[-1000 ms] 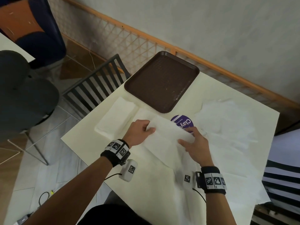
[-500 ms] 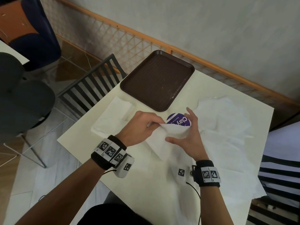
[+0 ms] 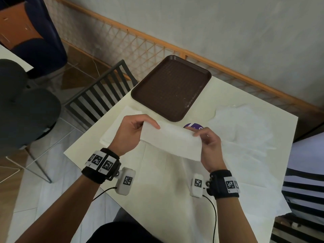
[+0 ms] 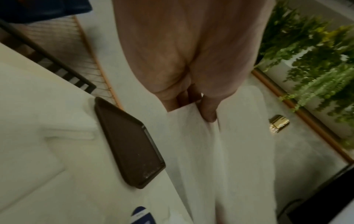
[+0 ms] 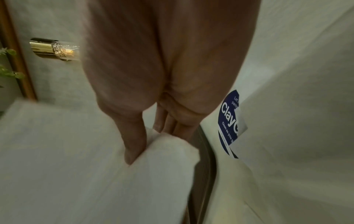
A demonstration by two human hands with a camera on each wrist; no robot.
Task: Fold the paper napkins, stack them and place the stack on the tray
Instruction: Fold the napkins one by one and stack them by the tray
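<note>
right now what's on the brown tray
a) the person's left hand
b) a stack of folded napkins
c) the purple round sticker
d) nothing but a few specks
d: the brown tray holds only a few pale specks, the folded napkins lie on the table beside it, and the left hand and right hand hold a napkin up in front of it.

Dim, soft light; blurred wrist views.

Left hand [image 4: 182, 60] pinching white napkin [image 4: 220, 159], brown tray [image 4: 130, 144] on table [image 4: 28, 106]
</note>
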